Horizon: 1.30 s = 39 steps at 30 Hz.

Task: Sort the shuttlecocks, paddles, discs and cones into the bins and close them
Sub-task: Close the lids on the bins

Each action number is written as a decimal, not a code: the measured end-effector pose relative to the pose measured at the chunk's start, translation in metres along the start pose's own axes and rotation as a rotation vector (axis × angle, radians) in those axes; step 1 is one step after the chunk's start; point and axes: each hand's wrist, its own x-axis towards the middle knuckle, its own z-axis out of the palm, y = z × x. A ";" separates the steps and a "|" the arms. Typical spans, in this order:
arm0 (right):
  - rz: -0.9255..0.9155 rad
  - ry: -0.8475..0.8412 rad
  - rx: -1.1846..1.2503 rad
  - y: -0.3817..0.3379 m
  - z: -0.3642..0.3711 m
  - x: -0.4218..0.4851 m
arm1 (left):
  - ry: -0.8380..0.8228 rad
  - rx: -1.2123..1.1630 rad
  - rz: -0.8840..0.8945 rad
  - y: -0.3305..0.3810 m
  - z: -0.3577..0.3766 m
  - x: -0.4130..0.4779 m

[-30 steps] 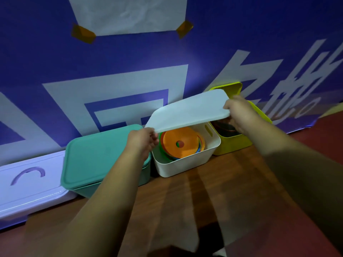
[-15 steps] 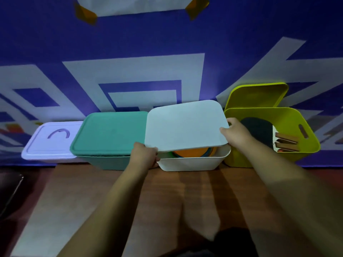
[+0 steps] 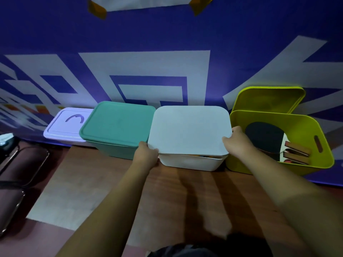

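Note:
Four bins stand in a row against the blue wall. The white lid [image 3: 189, 129] lies almost flat over the white bin [image 3: 191, 163]; a thin gap at its front edge shows a sliver of the discs inside. My left hand [image 3: 146, 154] grips the lid's front left corner. My right hand [image 3: 236, 142] grips its right edge. The yellow-green bin [image 3: 308, 127] at the right is uncovered and holds paddles [image 3: 265, 137] with wooden handles. Its lid [image 3: 267, 98] leans behind it against the wall.
A teal bin [image 3: 117, 125] with its lid on stands left of the white one, and a lilac closed bin [image 3: 66, 125] beyond it. All rest on a brown wooden table [image 3: 167, 197]. Dark chair seats [image 3: 16, 164] are at the far left.
Both hands have lowered the white lid from a steep tilt down onto the white bin, covering the orange discs. The view has shifted to show the whole row of bins.

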 end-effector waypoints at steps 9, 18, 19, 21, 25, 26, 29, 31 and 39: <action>0.080 0.002 -0.174 -0.002 0.009 0.000 | -0.053 0.025 -0.020 -0.005 -0.001 0.026; 0.083 0.026 -0.225 -0.009 0.007 -0.005 | 0.002 -0.107 0.044 -0.013 0.002 0.012; 0.079 0.035 -0.212 -0.006 0.008 -0.005 | 0.012 -0.134 0.061 -0.015 0.003 0.010; 0.061 0.052 -0.187 -0.002 0.008 -0.005 | 0.015 -0.178 0.080 -0.013 0.002 0.008; 0.048 0.065 -0.216 -0.010 0.011 -0.001 | 0.011 -0.157 0.057 -0.009 0.000 0.015; 0.053 0.062 -0.235 -0.013 0.012 0.000 | 0.013 -0.134 0.055 -0.008 -0.001 0.015; 0.057 0.049 -0.261 -0.019 0.014 0.003 | 0.027 -0.018 0.057 -0.005 -0.003 0.018; 0.059 0.046 -0.271 -0.021 0.014 0.005 | 0.028 0.000 0.050 -0.008 -0.003 0.020; 0.045 0.044 -0.313 -0.019 0.011 0.002 | 0.018 0.036 0.066 -0.021 0.001 0.020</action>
